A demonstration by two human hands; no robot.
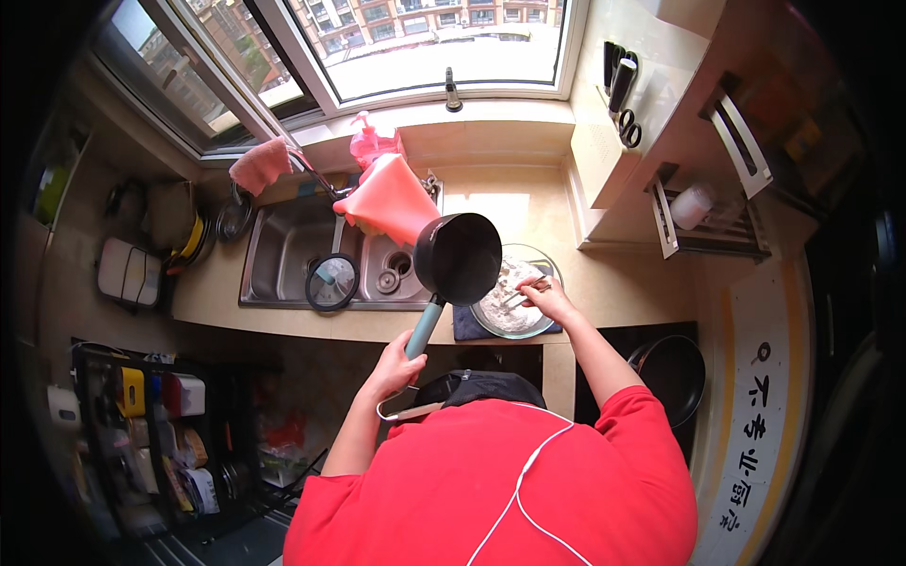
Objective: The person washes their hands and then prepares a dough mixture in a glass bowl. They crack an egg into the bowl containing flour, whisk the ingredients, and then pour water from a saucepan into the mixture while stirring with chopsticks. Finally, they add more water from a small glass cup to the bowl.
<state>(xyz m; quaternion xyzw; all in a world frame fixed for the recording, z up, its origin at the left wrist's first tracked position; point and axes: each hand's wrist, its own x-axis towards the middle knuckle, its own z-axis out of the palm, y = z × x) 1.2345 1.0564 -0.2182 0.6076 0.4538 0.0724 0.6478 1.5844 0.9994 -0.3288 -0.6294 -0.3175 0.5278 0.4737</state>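
Note:
My left hand (394, 366) grips the pale blue-green handle of a dark saucepan (459, 256). The pan is raised and tilted beside a clear glass bowl (559, 274), covering part of the bowl's left side. White flour, partly clumped (511, 316), lies in the bowl. Between the fingers of my right hand (543, 297) is a pair of chopsticks (515, 300), their lower ends in the flour. Under the bowl lies a dark folded cloth (467, 327) on the counter. I cannot see what is inside the pan.
A double steel sink (283, 237) is at the left, with a glass lid (332, 282) on its front edge. Behind the pan hangs a pink cloth (393, 192) near a pink pump bottle (364, 145). A frying pan (672, 378) rests at the right. Knives and scissors (626, 127) stand in a wall holder.

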